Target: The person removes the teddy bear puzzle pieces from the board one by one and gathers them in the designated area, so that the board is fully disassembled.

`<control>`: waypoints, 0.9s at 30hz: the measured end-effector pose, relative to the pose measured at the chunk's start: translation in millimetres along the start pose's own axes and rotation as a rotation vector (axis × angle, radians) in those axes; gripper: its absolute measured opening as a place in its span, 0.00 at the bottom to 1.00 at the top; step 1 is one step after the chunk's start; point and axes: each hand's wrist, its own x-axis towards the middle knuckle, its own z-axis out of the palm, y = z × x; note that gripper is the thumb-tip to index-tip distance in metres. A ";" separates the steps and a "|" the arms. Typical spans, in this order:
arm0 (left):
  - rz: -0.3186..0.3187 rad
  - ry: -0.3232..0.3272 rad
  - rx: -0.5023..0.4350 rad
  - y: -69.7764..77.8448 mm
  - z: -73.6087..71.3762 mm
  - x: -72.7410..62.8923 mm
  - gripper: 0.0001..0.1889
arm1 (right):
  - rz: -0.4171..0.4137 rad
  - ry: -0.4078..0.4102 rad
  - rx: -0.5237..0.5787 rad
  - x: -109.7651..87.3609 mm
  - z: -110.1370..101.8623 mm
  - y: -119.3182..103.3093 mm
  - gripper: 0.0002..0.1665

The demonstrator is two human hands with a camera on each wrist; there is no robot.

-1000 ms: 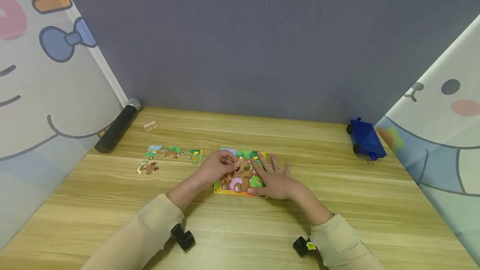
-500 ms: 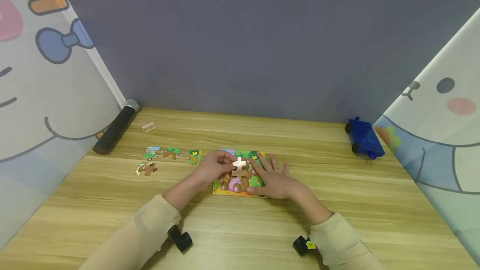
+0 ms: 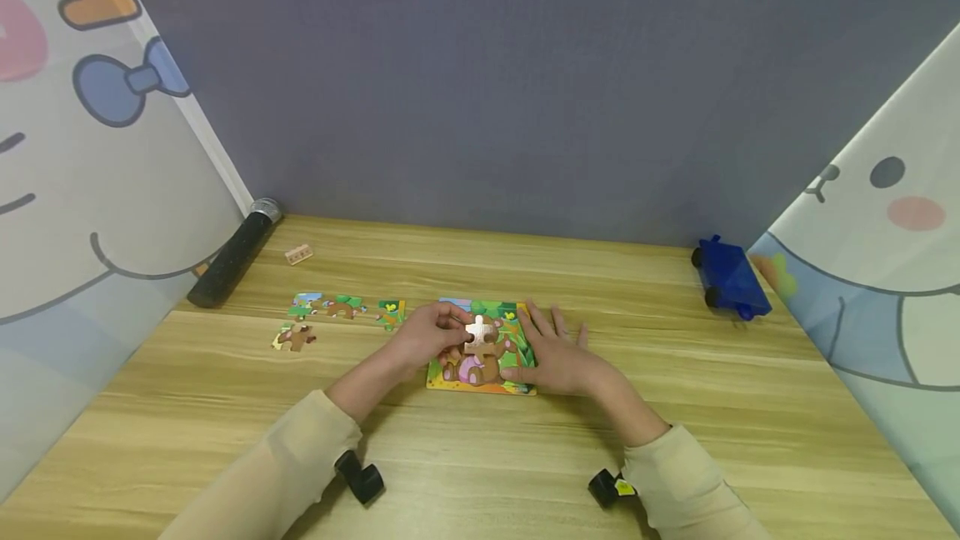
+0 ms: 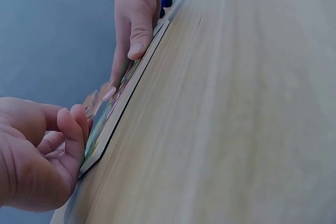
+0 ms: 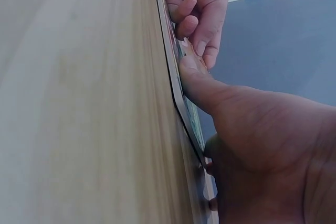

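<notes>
A jigsaw puzzle board with a brown bear picture lies on the table in the head view. My left hand pinches a jigsaw puzzle piece between thumb and fingers, over the bear's head. Light glares off the piece's face in the head view. From the left wrist view, the piece stands tilted just above the board. My right hand rests spread along the board's right edge, its thumb lying on the picture and its other fingers straight.
Several loose puzzle pieces lie on the table to the left. Behind them are a small pinkish block and a black microphone by the left wall. A blue toy cart stands at the back right, near the grey partition.
My right hand has slid slightly right, uncovering more of the board's right side. The piece in my left hand has tilted, so its face catches the light. The left hand stays nearly in place.
</notes>
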 end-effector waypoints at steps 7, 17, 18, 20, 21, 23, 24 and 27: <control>0.010 0.000 -0.022 -2.4 -8.8 -0.9 0.11 | 0.013 0.002 -0.001 1.5 2.1 0.8 0.66; -0.008 0.027 0.005 -4.2 -33.3 -13.9 0.11 | 0.010 -0.001 0.022 -1.5 1.9 1.2 0.65; -0.012 0.035 0.012 -4.8 -36.0 -15.6 0.11 | 0.013 -0.002 0.024 -1.8 1.7 1.0 0.65; -0.018 0.050 0.020 -6.3 -41.6 -18.9 0.11 | 0.024 0.002 0.015 -2.0 1.3 0.6 0.65; -0.018 0.054 0.025 -7.5 -44.5 -20.7 0.11 | 0.031 0.002 0.010 -2.1 1.1 0.5 0.64; -0.018 0.063 0.036 -9.8 -50.4 -24.3 0.11 | 0.044 0.003 -0.005 -2.0 0.7 0.6 0.64; -0.018 0.068 0.044 -11.0 -53.4 -26.2 0.11 | 0.049 0.005 -0.013 -2.0 0.6 0.5 0.64; -0.015 0.074 0.057 -13.8 -61.5 -31.9 0.11 | 0.053 0.008 -0.018 -1.9 0.3 0.6 0.64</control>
